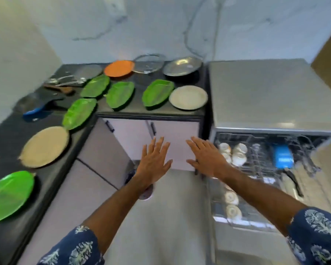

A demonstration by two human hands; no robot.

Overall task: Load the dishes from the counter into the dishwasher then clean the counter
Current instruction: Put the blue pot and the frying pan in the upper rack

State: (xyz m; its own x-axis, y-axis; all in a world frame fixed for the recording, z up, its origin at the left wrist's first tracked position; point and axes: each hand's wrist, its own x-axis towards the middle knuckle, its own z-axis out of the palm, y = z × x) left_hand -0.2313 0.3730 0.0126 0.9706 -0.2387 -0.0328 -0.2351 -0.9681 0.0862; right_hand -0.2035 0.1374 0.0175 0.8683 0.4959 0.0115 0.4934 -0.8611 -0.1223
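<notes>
My left hand (pixel 154 161) and my right hand (pixel 205 157) are stretched out flat in front of me, fingers straight, holding nothing, above the floor before the cabinet doors. On the dark L-shaped counter (pixel 11 134) lie several green leaf-shaped plates (pixel 158 95), a beige plate (pixel 45 146), a white plate (pixel 188 97), an orange plate (pixel 119 68), a glass plate (pixel 148 63) and a steel plate (pixel 182 66). To the right the dishwasher (pixel 260 92) stands open, its racks (pixel 256 161) pulled out with white cups (pixel 239 154) and a blue item (pixel 282 156) inside.
Spoons and utensils (pixel 65 82) lie at the counter's back left, beside a blue-handled tool (pixel 36 112). White cabinet doors (pixel 172 134) close off the space under the counter. A grey floor runs between counter and dishwasher.
</notes>
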